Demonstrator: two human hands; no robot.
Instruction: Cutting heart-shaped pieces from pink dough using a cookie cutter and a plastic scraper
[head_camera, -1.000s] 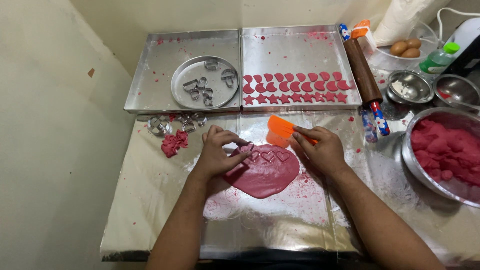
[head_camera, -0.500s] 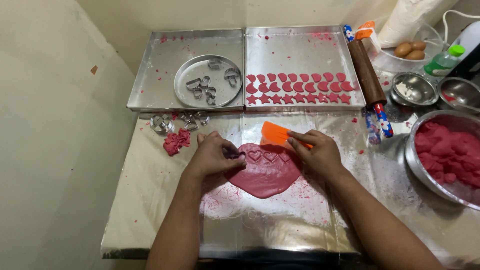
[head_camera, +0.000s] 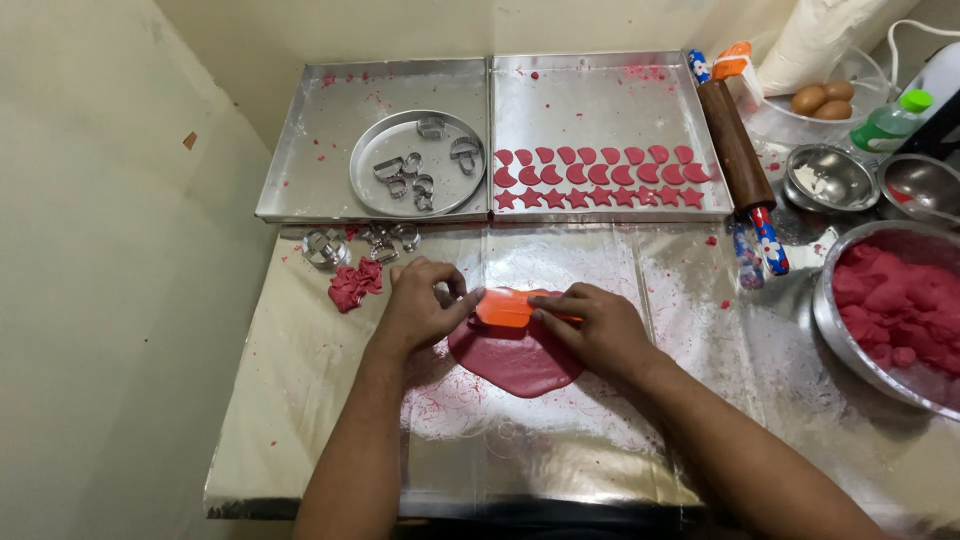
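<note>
Two hands: left hand (head_camera: 420, 305) flat on one dough sheet (head_camera: 515, 358), right hand (head_camera: 592, 325) gripping one orange scraper (head_camera: 503, 308).

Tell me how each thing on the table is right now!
left hand: pressing on the dough sheet's edge
right hand: holding the orange scraper
orange scraper: flat on the dough
dough sheet: rolled out flat
right tray: holds rows of cut shapes
round pan: holds metal cutters
rolling pin: lying idle
big bowl: full of red dough
</note>
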